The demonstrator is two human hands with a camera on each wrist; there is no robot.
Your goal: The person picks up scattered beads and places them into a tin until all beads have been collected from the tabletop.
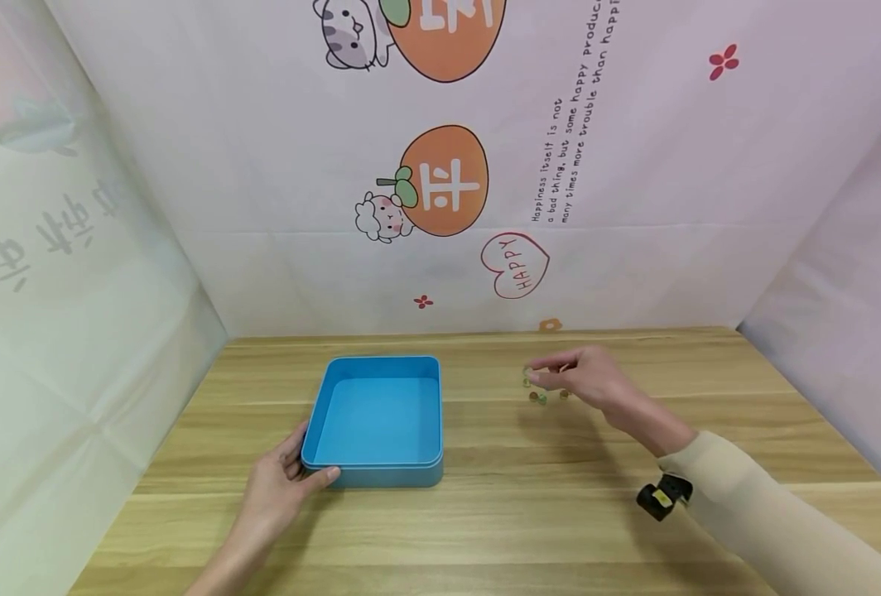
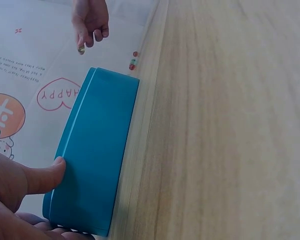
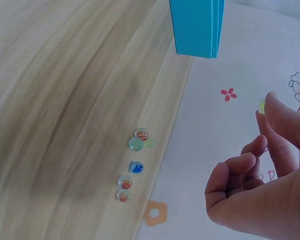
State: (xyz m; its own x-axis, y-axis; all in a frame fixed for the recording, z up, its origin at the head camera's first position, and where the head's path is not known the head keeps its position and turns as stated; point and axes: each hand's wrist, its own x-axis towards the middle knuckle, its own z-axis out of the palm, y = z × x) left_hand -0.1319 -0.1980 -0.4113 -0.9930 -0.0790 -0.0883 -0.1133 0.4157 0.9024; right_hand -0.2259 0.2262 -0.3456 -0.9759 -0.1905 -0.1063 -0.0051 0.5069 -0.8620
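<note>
An empty, open-topped blue plastic box sits on the left part of the table. At its near left corner my left hand grips it, the thumb on the front wall and the other fingers at the left side, partly hidden. Off to the right of the box, my right hand holds a clear yellow-green glass marble between thumb and index finger, above the table. Below that hand lie several loose marbles: a blue one, a green one and orange-swirled ones among them.
The wooden table meets a printed white cloth behind it, with more cloth hanging at the left and right sides. A black wrist device is strapped at the right sleeve.
</note>
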